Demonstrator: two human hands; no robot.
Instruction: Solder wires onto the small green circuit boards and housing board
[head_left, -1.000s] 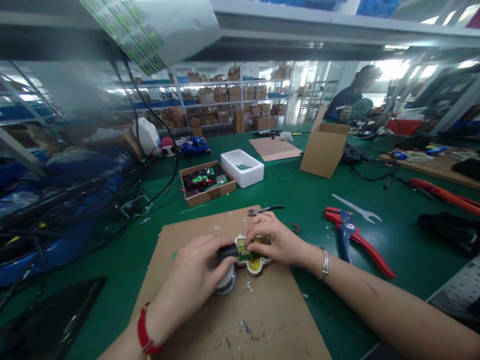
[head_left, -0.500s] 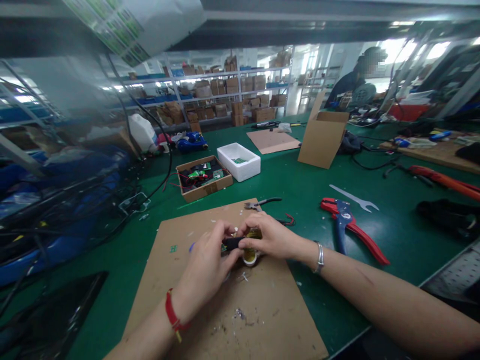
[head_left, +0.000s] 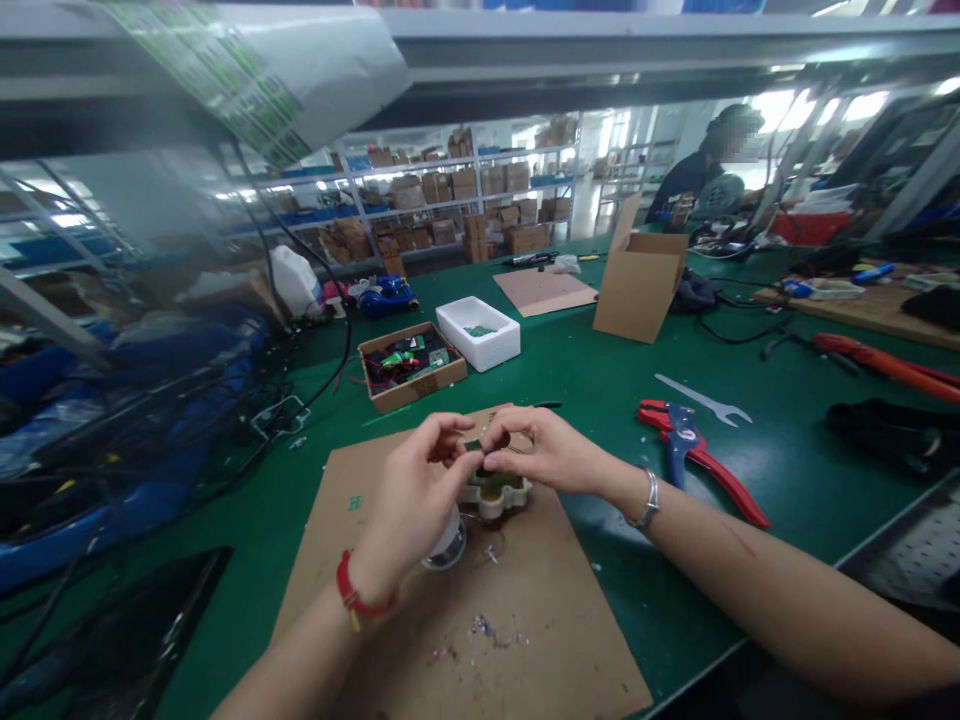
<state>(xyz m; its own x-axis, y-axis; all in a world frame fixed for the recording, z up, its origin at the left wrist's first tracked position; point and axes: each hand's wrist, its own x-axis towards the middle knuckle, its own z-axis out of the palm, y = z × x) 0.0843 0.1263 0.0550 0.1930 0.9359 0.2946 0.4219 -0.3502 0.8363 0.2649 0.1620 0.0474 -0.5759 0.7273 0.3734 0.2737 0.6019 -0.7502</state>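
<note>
My left hand [head_left: 420, 490] and right hand [head_left: 551, 450], both narrowed, meet above the pale casing [head_left: 492, 503] toward the far edge of the cardboard [head_left: 465, 590]. I can't tell what they hold.

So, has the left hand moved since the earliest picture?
Yes: the left hand now sits higher in the view, nearer the white foam box. Whether it was lifted or pushed forward, I cannot tell.

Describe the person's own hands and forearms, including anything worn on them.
The left hand and right hand are ungloved, with no sleeves on the visible forearms. A red band with a yellowish tip circles the left wrist; a silvery bangle circles the right.
</note>
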